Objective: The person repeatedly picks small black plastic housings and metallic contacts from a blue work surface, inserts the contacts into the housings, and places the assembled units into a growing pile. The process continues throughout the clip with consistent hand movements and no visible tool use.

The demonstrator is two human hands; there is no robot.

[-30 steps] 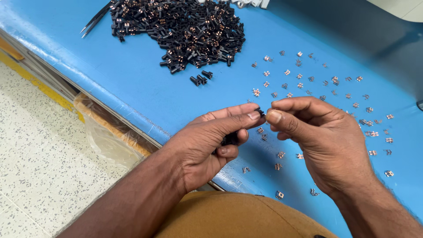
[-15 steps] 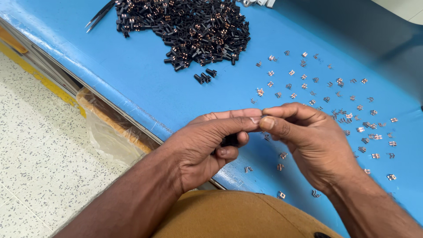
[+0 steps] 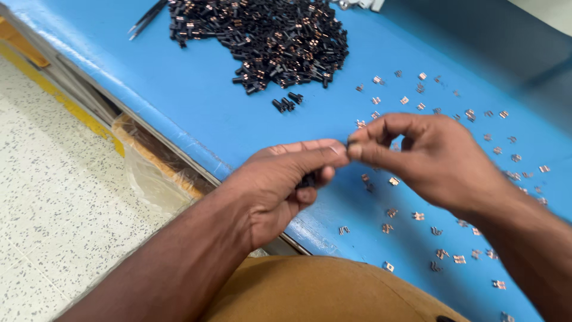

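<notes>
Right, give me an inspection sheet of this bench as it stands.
Surface: blue table, edge worn pale.
Job's things: small black part in the left hand; heap of black parts; scattered copper clips.
Clutter: black tweezers at far left.
Grippers: right hand pinching fingertips against the left's; whatever it holds is too small to tell.
Cables: nothing seen.
Surroundings: speckled floor, clear plastic bag under the table edge.
</notes>
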